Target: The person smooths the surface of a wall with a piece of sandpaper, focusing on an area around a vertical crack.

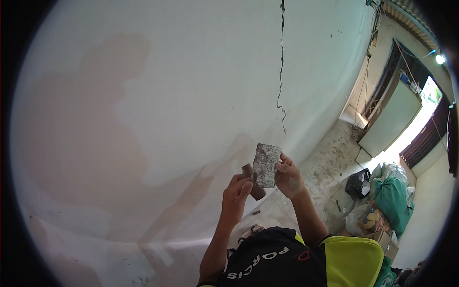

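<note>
Both my hands are raised in front of a pale wall [201,95]. Between the fingers and thumb of my right hand [289,181] is a grey rectangular piece mottled with white dust [266,165]; it looks like a worn piece of sandpaper. My left hand [236,193] is closed on a brown strip [258,193], which shows partly behind the grey piece. Its thumb lies close to the grey piece's lower left edge; whether they touch I cannot tell. A dark jagged crack [281,71] runs down the wall above my hands.
At right, a green bag [394,198], a black bag [357,184] and a cardboard box [382,239] stand on the dusty tiled floor [330,158]. Farther off, a pale panel [392,124] stands by a bright doorway. Cables hang at the upper right.
</note>
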Demonstrator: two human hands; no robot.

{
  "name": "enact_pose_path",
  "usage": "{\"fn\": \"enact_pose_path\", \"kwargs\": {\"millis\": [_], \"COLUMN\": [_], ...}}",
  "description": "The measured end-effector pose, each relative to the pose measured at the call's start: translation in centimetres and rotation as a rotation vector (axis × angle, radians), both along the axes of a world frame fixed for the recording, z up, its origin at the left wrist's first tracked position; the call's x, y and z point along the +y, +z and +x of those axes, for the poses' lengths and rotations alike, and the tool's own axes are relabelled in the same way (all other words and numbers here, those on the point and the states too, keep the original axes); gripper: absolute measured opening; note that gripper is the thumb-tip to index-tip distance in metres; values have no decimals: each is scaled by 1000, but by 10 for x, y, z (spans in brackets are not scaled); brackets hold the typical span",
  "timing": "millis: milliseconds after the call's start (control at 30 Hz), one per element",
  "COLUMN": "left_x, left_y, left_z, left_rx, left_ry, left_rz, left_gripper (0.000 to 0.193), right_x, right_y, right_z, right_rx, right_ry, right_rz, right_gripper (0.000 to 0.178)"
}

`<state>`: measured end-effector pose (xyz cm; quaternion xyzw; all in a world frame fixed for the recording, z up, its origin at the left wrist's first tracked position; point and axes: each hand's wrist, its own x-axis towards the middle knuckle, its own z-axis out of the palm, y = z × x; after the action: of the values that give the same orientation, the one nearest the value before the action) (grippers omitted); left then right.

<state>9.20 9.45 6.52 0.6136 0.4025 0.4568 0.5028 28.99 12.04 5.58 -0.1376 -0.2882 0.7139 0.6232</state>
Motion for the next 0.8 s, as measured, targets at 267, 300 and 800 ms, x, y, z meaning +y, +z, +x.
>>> {"fn": "enact_pose_path", "kwargs": {"millis": [267,300,800], "left_x": [1,3,-15], "left_y": [28,26,25], "left_z": [11,10,-19], "left_rx": [87,186,177], "left_ry": [311,329,653], "left_rz": [257,328,553], "left_gripper": [18,19,31], "right_x": [-11,-10,23], "right_y": [5,3,6], "right_z": [-5,-3,-42], "right_rx": [-115,-335,-86], "right_ry": [-22,-111,-344], "right_rz": [87,147,144], "right_gripper": [44,43,41]}}
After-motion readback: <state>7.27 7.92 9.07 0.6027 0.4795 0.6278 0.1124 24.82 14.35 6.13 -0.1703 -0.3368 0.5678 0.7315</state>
